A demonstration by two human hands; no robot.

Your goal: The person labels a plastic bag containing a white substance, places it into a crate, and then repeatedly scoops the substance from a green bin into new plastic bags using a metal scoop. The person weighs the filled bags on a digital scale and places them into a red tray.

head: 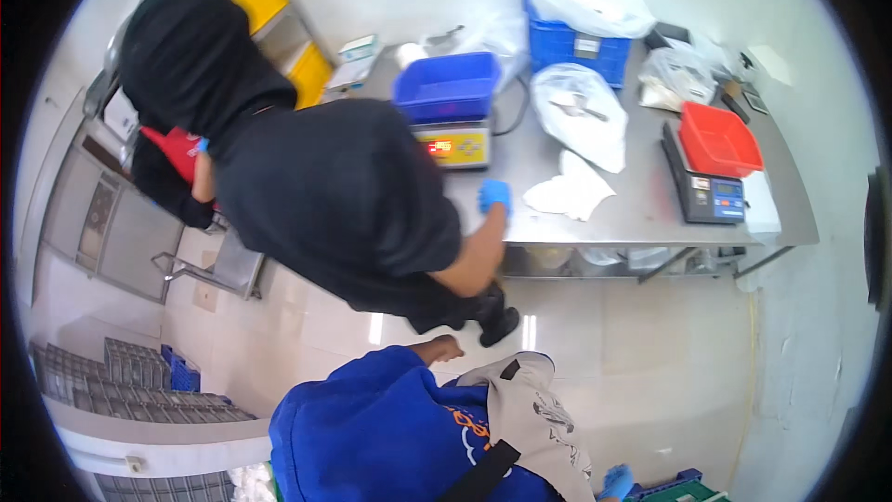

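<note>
My left hand (447, 348) is bare, shows small beyond my blue sleeve, and hangs over the floor near the co-worker's black shoe (497, 321). Its fingers look partly curled, and I see no object in it. At the lower right my right hand (617, 481), in a blue glove, is beside a green crate (679, 491); whether it touches the crate cannot be told. Before me stands a steel table (453, 206) with a yellow-fronted scale (463, 148) carrying a blue tray (447, 87). Farther right, a red tray (721, 139) sits on a dark scale (711, 199).
A co-worker in black (327, 181) leans between me and the table, one gloved hand (495, 199) near its edge. A white cloth (570, 188), a plastic bag (582, 129) and a blue crate (578, 49) are on the table. Another person (178, 153) and a metal cart (233, 261) are at left.
</note>
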